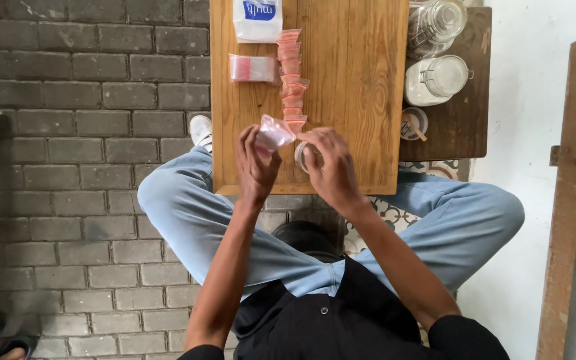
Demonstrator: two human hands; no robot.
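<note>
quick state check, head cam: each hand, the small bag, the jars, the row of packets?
left hand: pinching the small plastic bag, raised off the board
right hand: cupped over a small round container, contents hidden
row of red-topped packets: lying flat in a line on the wooden board
stack of bags: flat, untouched
glass jars: lying on their sides, lids closed

I see a honey-brown wooden board point(341, 80) carrying a column of pink-filled sachets point(292, 73) up its middle, a red-striped clear bag stack point(253, 68) toward its left edge, and a white-and-blue pouch point(257, 17) at its far edge; grey brick floor point(68, 133), pale blue trousers point(188, 213).
</note>
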